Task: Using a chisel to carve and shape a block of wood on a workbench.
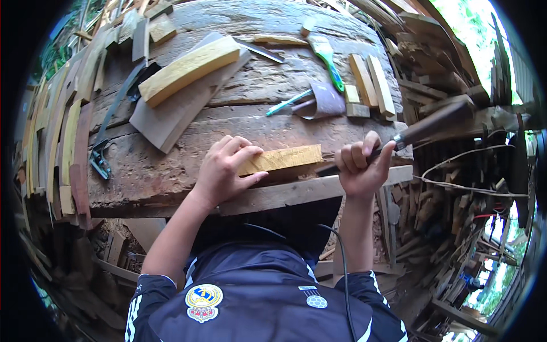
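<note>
My left hand (225,165) grips the left end of a short yellow wood block (290,158), with the thumb on its near side and the fingers on its far side. The block lies by the near edge of a worn wooden workbench (159,174). In my right hand (363,165) is a chisel (430,124), held by its dark blade. Its brown wooden handle points up to the right, and the blade end (326,170) comes out of the fist close to the block's right end. My fingers hide the middle of the blade.
Farther back lie a thick yellow wood piece (191,71) on a grey board (165,125), a green-handled brush (325,54), a curled brown sheet (329,101), a pen (289,102) and small wood blocks (380,85). A clamp (101,161) sits at left. Scrap wood (456,182) piles up at right.
</note>
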`<state>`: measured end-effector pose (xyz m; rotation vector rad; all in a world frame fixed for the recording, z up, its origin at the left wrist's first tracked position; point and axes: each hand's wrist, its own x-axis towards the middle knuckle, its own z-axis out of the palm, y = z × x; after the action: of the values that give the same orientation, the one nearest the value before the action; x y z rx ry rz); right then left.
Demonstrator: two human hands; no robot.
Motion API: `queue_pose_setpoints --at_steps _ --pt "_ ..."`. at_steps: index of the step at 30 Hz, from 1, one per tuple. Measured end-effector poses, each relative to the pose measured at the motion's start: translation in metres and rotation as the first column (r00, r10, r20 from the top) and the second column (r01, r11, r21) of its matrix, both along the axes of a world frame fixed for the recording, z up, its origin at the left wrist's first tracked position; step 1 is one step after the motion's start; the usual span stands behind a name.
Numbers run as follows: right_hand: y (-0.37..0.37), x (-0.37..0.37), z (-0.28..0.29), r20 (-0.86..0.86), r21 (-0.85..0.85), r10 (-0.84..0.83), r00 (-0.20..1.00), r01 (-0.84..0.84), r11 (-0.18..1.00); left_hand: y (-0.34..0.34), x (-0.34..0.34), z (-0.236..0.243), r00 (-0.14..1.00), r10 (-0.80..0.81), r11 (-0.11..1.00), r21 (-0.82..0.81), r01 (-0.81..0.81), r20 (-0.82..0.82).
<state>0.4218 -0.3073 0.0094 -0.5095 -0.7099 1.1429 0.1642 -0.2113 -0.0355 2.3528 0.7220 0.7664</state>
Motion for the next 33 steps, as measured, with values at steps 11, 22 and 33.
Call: queue_pose_setpoints --at_steps 11,22,33 --pt "0.002 0.022 -0.025 -0.191 -0.523 -0.534 0.824 0.375 0.765 -0.001 0.005 -0.008 0.999 0.029 0.999 -0.043 -0.028 0.027" --pt "0.019 -0.006 -0.031 -0.144 -0.516 -0.562 0.814 0.423 0.745 0.001 0.006 -0.009 0.999 0.035 0.999 -0.036 -0.034 0.022" --pt "0.025 -0.019 -0.022 -0.065 -0.496 -0.595 0.801 0.491 0.716 0.001 0.005 -0.009 0.999 0.032 0.998 -0.052 -0.032 0.006"
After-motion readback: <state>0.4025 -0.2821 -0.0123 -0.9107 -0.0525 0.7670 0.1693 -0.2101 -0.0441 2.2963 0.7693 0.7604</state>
